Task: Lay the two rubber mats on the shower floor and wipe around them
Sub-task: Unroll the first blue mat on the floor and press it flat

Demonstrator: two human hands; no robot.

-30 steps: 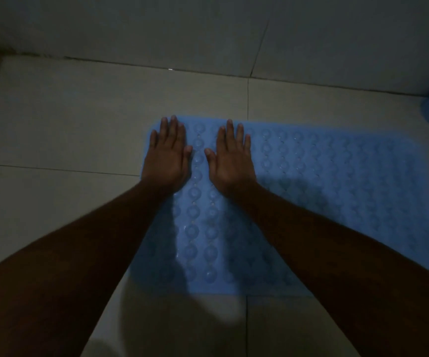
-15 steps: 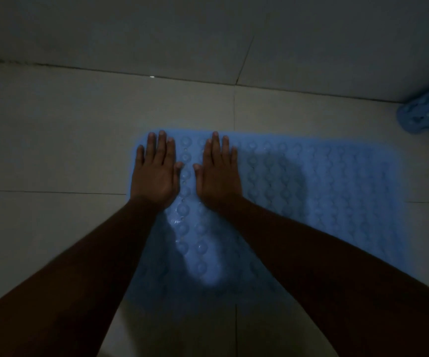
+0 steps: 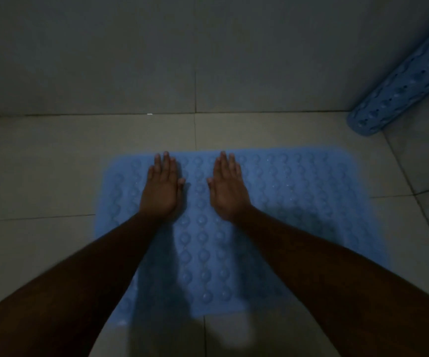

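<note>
Flat mat (image 3: 311,197), blue w/ rows of round bumps, lies spread out on the tiled floor (image 3: 40,163). Its long side runs L to R. The far edge is near the wall (image 3: 208,47) but not touching, w/ a strip of bare tile between. A grout line running away from the camera disappears under the mat, approx. left of its middle.

Left hand (image 3: 161,189) lies palm-down on the mat, fingers straight and close together, tips right at the far edge, thumb out toward the other hand. Right hand (image 3: 227,191) does the same just beside it, w/ a column of bumps showing in between. Both hands are flat and relaxed, nothing grasped. They sit in the far-left part of the mat.

Left forearm (image 3: 79,279) and right forearm (image 3: 337,266) reach in from the bottom corners, crossing above the near part of the mat and throwing dark shadows on it.

Rolled mat (image 3: 401,76), same blue w/ holes and bumps, is a tube at top right. Its lower end is on the floor by the wall, well apart from the flat mat, and the rest runs up-right out of view. Can't tell if it leans or lies.

Light is dim, w/ a brighter patch (image 3: 234,333) on the tile at the near edge.
</note>
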